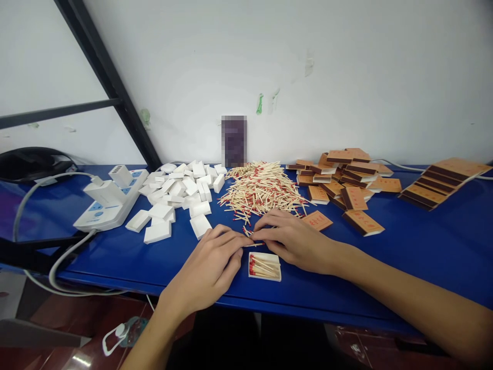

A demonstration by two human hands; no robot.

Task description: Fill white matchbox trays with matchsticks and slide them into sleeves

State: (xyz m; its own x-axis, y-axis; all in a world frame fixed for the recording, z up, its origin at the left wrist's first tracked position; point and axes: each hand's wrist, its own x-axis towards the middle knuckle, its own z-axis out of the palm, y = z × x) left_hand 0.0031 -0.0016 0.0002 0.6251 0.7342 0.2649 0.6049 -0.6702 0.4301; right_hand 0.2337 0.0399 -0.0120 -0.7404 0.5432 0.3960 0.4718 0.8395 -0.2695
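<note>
My left hand and my right hand meet at the fingertips just in front of a heap of matches. Their fingers are bent together around a few loose matches, one lying across from the left fingertips toward the right; the exact grip is partly hidden. Right below the fingers, near the table's front edge, sits a small white matchbox tray holding several red-tipped matches, heads to the left.
Empty white trays are piled left of the heap. Orange-brown matchbox sleeves pile up to the right, with joined boxes beyond. A power strip with chargers and cables stands at left on the blue table. A wall rises behind.
</note>
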